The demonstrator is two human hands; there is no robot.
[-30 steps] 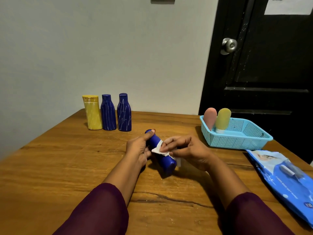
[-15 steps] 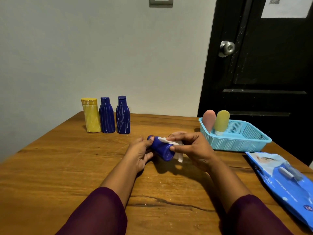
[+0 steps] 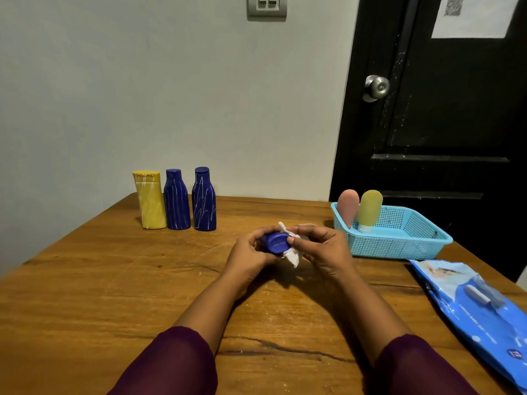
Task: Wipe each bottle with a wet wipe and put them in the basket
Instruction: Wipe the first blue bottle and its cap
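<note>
My left hand [image 3: 251, 253] grips a dark blue bottle [image 3: 275, 243] above the middle of the wooden table, its flat base turned toward me. My right hand [image 3: 322, 248] pinches a white wet wipe [image 3: 293, 253] against the bottle's right side. A yellow bottle [image 3: 150, 199] and two blue bottles [image 3: 176, 199] [image 3: 203, 198] stand in a row at the back left. The light blue basket [image 3: 399, 246] at the right holds a pink bottle [image 3: 348, 208] and a yellow-green bottle [image 3: 368, 209], both standing cap down.
A blue pack of wet wipes [image 3: 479, 306] lies at the table's right edge, in front of the basket. A black door with a metal knob [image 3: 376, 88] stands behind the basket. A grey wall backs the table.
The held bottle has turned from lying lengthwise to showing its base to me, and was lifted a little. The wipe has shifted from the bottle's middle to its right side.
</note>
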